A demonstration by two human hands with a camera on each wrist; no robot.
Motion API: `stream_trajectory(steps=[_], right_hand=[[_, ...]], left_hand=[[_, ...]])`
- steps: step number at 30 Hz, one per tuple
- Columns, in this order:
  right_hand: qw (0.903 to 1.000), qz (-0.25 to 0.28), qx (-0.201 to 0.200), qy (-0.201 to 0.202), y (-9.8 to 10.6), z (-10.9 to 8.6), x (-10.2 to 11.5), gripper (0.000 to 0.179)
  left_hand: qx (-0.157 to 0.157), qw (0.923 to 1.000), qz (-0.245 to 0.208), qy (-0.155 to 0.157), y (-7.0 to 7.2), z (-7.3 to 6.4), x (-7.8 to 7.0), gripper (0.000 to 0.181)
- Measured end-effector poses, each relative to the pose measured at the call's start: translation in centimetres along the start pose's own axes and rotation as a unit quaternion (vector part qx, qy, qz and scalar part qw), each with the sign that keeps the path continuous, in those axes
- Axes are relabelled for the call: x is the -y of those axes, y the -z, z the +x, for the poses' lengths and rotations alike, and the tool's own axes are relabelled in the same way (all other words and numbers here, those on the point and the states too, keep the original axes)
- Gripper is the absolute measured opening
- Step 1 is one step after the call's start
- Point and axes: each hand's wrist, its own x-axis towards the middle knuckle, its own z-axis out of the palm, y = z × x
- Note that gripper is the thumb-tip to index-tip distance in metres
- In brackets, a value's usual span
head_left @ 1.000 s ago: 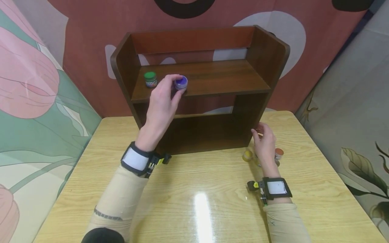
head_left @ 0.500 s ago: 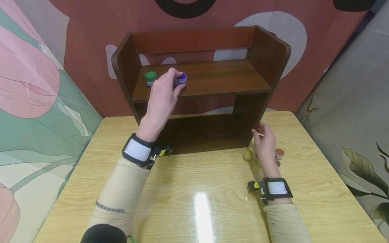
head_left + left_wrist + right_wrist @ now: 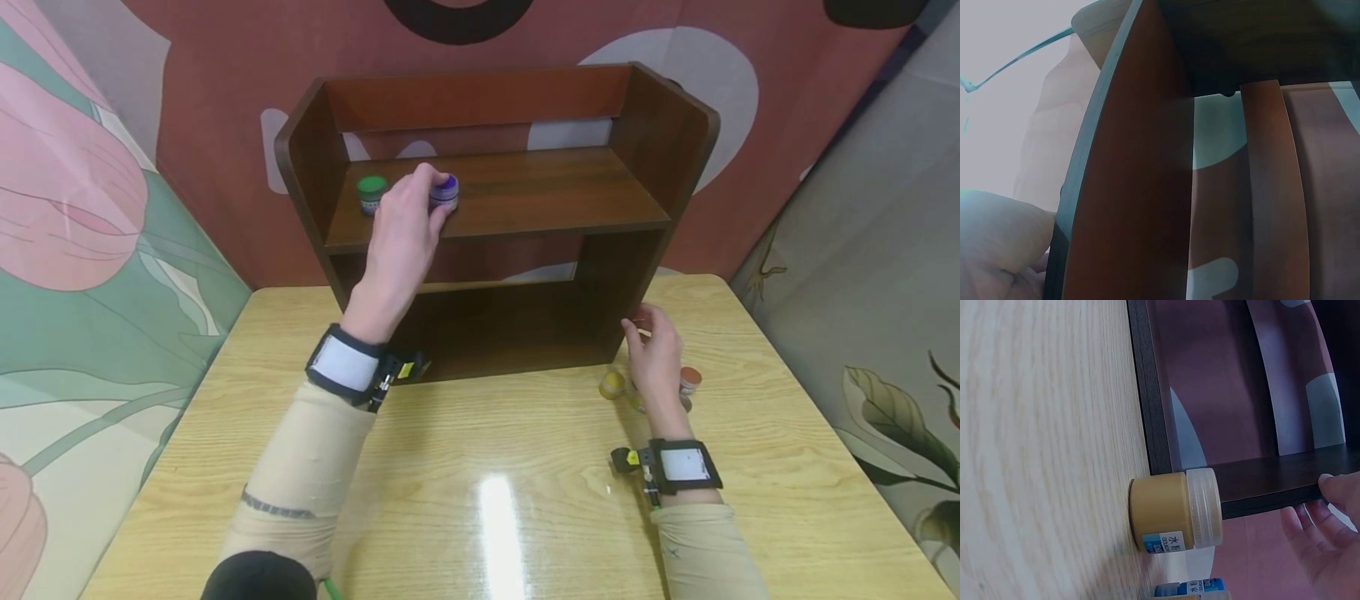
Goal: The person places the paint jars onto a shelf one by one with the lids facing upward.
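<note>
My left hand (image 3: 401, 229) pinches a small paint jar with a purple lid (image 3: 446, 193) between thumb and fingers, at the front of the bookshelf's upper board (image 3: 547, 192). Left of it on the same board stands a green-lidded paint jar (image 3: 372, 193), partly behind the hand. In the left wrist view the held jar is hidden; the hand (image 3: 1000, 244) shows at the lower left, beyond the board's edge. My right hand (image 3: 654, 358) grips the bookshelf's right side panel low down. The right wrist view shows its thumb (image 3: 1335, 487) at the panel's edge, fingers on the outer side.
Beside the bookshelf's right foot, a yellow paint jar (image 3: 1160, 509) stands on the wooden table (image 3: 450, 433). An orange-lidded jar (image 3: 690, 379) and other jars, partly covered by the right wrist, stand nearby. Patterned cloth (image 3: 225, 167) hangs behind and at both sides.
My left hand has moved slightly up and back over the upper board with the purple-lidded paint jar, which now stands more upright. The right hand has stayed in place.
</note>
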Motion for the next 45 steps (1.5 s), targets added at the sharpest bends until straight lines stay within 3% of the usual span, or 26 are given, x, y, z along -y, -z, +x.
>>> stream_trajectory(steps=[18, 45], right_hand=[[0.9999, 0.0, -0.004, 0.009, 0.08, -0.05, 0.1, 0.025], [0.9999, -0.008, -0.008, 0.007, -0.02, -0.07, 0.26, 0.025]], left_hand=[[0.001, 0.9996, 0.006, 0.028, -0.17, 0.18, -0.11, 0.038], [-0.003, 0.9994, 0.011, 0.032, -0.27, 0.19, -0.01, 0.043]])
